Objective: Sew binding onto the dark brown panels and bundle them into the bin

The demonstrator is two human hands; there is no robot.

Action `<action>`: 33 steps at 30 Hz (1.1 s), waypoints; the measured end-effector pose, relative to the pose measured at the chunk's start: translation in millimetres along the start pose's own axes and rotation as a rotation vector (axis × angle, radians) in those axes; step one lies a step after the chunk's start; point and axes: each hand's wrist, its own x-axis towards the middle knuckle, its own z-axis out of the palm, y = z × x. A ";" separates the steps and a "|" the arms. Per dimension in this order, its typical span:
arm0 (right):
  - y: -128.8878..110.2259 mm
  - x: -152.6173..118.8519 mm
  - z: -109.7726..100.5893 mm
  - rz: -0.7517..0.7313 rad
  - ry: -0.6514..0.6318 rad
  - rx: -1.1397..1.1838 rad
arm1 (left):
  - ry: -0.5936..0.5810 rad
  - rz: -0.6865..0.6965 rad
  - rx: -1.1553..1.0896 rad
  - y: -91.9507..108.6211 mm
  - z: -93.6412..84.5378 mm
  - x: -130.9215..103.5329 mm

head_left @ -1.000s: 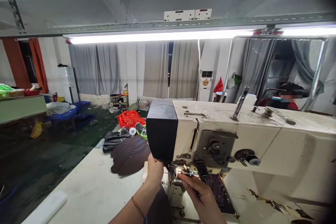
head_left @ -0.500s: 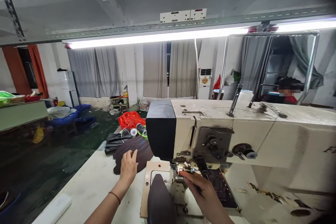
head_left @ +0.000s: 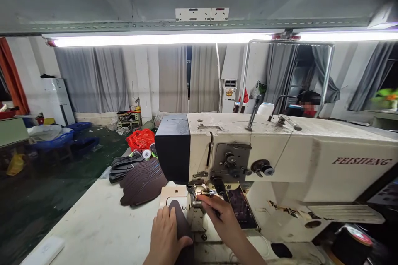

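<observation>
My left hand (head_left: 164,230) lies over a dark brown flat piece (head_left: 183,221) with a tapered tip, fingers along its left edge and thumb across its lower part. The piece rests in front of the sewing machine (head_left: 248,157), beside its raised post. My right hand (head_left: 222,215) reaches to the needle area (head_left: 194,194), fingers pinched together at the presser foot. Whatever sits between those fingertips is too small to make out. A fanned stack of similar dark brown pieces (head_left: 143,180) lies on the table to the left of the machine head.
Behind the stack are black folded pieces (head_left: 122,167), a thread spool (head_left: 146,154) and a red plastic bag (head_left: 140,138). A white box (head_left: 45,250) lies at the table's (head_left: 90,215) near left. Black thread (head_left: 351,244) stands low right. A person (head_left: 309,101) sits beyond the machine.
My left hand has come from the stack back to the tapered piece and now holds it. My right hand stays at the needle area. The view has turned to the right.
</observation>
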 end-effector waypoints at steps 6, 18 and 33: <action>-1.4 -1.2 -0.1 -0.010 0.010 0.024 | 0.065 -0.043 -0.150 -5.0 4.3 5.5; 10.2 -5.5 6.4 -0.018 0.067 -0.001 | -0.205 -0.154 -1.514 13.7 -37.2 -4.2; 28.0 -9.4 7.9 -0.094 -0.002 0.033 | -0.219 -0.131 -1.431 29.1 -59.3 19.2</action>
